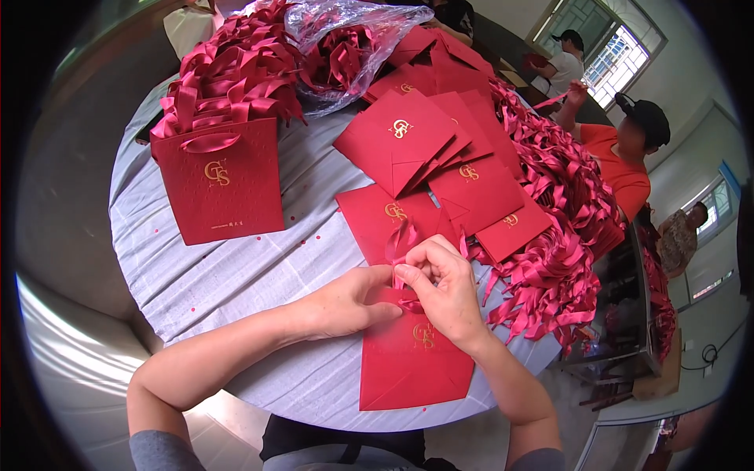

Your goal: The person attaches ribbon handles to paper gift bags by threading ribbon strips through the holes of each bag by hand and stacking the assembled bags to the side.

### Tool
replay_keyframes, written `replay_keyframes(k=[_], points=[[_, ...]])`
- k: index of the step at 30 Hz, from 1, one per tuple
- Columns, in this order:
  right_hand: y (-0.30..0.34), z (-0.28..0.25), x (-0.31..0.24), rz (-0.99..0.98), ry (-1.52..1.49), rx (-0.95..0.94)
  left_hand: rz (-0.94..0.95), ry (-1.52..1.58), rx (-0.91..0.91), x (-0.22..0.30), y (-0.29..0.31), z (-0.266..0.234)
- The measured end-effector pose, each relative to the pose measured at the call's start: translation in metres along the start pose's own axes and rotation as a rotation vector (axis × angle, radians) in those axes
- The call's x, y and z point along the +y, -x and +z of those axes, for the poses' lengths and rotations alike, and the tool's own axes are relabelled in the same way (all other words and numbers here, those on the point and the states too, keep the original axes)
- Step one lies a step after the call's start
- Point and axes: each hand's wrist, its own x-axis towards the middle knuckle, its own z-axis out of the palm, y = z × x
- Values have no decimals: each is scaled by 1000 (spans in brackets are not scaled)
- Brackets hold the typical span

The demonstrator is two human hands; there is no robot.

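Observation:
A flat red paper gift bag [412,381] with a gold emblem lies in front of me, close to the near table edge. My left hand [345,304] is closed at its top edge, thumb on the front and fingers partly hidden behind. My right hand [446,294] pinches a red ribbon [402,239] by that same edge, thumb and forefinger pressed together. Just beyond my fingers rests another flat red bag [365,220]. Several more flat bags [400,137] overlap in a fanned pile farther off.
Loose red ribbons [550,267] heap along the right side of the cloth-covered round table [306,196]. An upright red bag [228,184] stuffed with ribbons stands at the left. Behind it sits a clear plastic bag [345,86]. A person in orange [624,169] works at the right.

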Motion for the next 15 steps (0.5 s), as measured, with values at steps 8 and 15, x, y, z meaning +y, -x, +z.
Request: replay_keyframes(k=[8, 15], points=[[-3, -2, -1, -41, 64, 15, 28, 41, 39, 0, 0, 2], [-7, -47, -1, -150, 335, 530, 46, 428, 190, 5, -3, -12]])
